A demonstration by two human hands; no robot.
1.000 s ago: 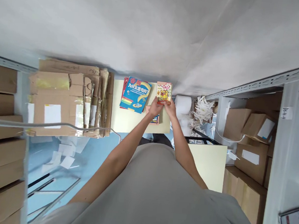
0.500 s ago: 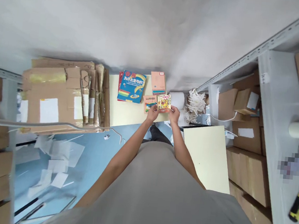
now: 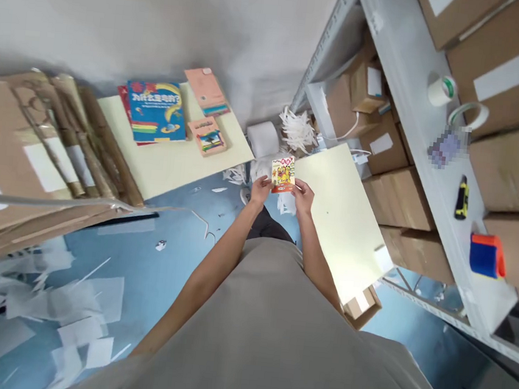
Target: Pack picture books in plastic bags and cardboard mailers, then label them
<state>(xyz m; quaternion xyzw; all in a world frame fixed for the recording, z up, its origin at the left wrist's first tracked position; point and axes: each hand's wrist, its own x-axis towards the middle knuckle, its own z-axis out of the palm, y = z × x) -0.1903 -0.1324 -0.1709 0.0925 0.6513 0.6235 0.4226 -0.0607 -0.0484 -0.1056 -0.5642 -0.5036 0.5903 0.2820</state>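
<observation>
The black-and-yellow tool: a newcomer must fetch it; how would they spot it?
Find the grey shelving at right. Its board holds tape rolls and a blue-and-orange object. Between them, the slim tool alone is black and yellow.

Cardboard boxes (image 3: 399,196) fill the shelving beside a yellow-handled cutter (image 3: 462,199).

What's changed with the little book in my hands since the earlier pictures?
The little book has moved right, away from the left table towards the right table. The left hand and right hand still hold it. The blue book and pink book stayed on the left table.
</observation>
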